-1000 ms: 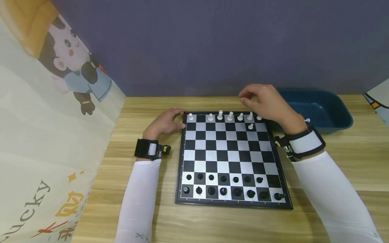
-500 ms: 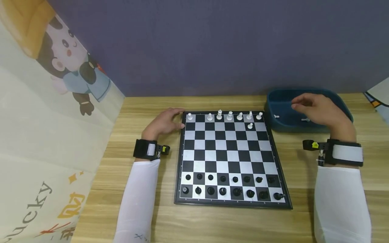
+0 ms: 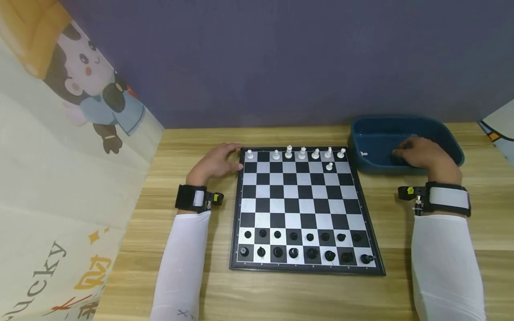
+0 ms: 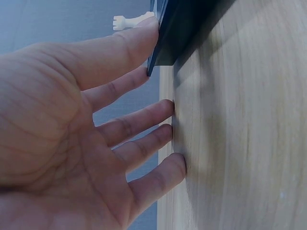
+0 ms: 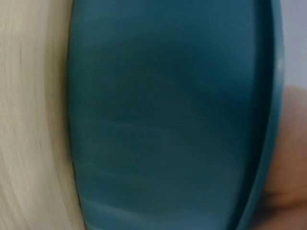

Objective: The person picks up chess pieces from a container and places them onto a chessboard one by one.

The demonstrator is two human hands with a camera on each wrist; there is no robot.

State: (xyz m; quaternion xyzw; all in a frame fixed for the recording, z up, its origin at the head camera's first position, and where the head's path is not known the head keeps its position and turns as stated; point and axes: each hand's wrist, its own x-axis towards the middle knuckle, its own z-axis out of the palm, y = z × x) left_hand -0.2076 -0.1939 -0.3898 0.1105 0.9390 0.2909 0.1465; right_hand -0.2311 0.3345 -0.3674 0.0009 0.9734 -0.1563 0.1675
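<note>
We look down on a black-and-white chessboard (image 3: 292,205) lying flat on a wood-grained bench (image 3: 305,296), with a person's forearms reaching in from its near side. The left hand (image 3: 214,164) is at the board's far left corner, its fingers extended and spread. In the left wrist view we find the thumb touching the board's edge next to a white castle-shaped piece (image 4: 132,21), with the index fingertip at the corner.

Seven white pieces (image 3: 289,152) stand along the board's far row, and one white pawn (image 3: 329,166) stands in the next row, towards the board's right side. Sixteen black pieces (image 3: 293,253) fill the two rows at the board's near end.

Just beside the board's far right corner sits a dark blue basin (image 3: 385,169). The right hand (image 3: 423,154) reaches inside, its fingers bent down towards the basin's floor; their tips are hidden in shadow, so we cannot tell whether they grip anything. A small white piece (image 3: 363,154) lies on its side in the basin's end closest to the board. The right wrist view is blurred, showing us mostly the basin's side.

Beyond the board rises a dark purple-grey wall (image 3: 257,62); well to its left, a cream panel (image 3: 40,178) bears a cartoon figure (image 3: 92,107).
</note>
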